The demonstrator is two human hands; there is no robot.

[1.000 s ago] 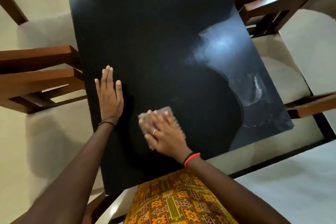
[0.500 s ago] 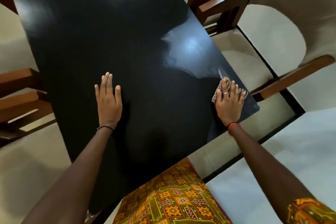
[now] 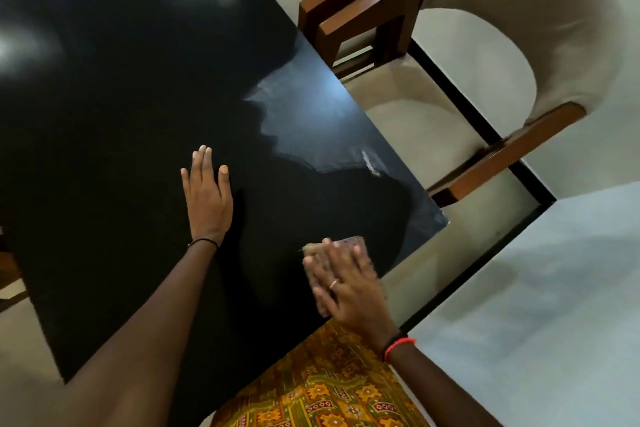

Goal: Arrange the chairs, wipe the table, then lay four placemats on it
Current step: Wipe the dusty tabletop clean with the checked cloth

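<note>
Off-task scenery from my feed

I'm seeing pale floor (image 3: pixel 540 305) crossed by a dark strip (image 3: pixel 460 94), an orange patterned garment (image 3: pixel 322 388) at the bottom edge, a red band (image 3: pixel 400 346) and black thread (image 3: pixel 203 242) at the wrists, and a ring (image 3: pixel 333 283), slightly blurred.
</note>
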